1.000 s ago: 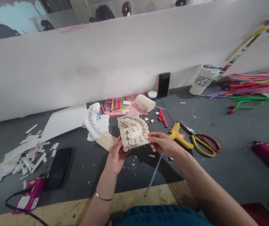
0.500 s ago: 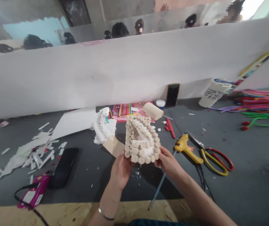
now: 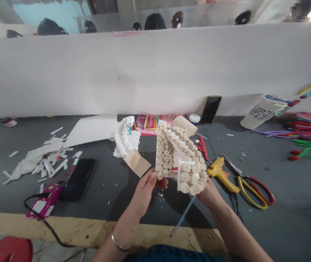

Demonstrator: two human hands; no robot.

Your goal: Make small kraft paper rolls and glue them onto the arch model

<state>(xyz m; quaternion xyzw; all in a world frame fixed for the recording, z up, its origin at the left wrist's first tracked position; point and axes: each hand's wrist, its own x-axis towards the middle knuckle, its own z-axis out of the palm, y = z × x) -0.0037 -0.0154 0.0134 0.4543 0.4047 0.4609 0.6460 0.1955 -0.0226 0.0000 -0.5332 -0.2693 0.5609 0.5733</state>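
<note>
I hold a craft piece point(image 3: 177, 158) upright over the grey table point(image 3: 281, 182); it is a white card covered with several beige paper rolls. My left hand point(image 3: 146, 191) pinches its lower left edge, thumb on the front. My right hand point(image 3: 208, 193) grips its lower right corner from behind, mostly hidden by the rolls. A thin blue stick point(image 3: 183, 215) lies on the table beneath my hands.
A yellow glue gun point(image 3: 222, 174) and red-yellow scissors point(image 3: 253, 183) lie right of my hands. A white ruffled paper piece point(image 3: 125, 140), a tan paper point(image 3: 137, 162), markers point(image 3: 147, 121), a black phone point(image 3: 77, 179), a magenta box point(image 3: 44, 202), paper scraps point(image 3: 38, 162), a cup point(image 3: 261, 111) and pipe cleaners point(image 3: 308, 127) surround them.
I have raised the craft piece from nearly flat to upright, facing me. The camera view shifted, showing more of the table's near edge.
</note>
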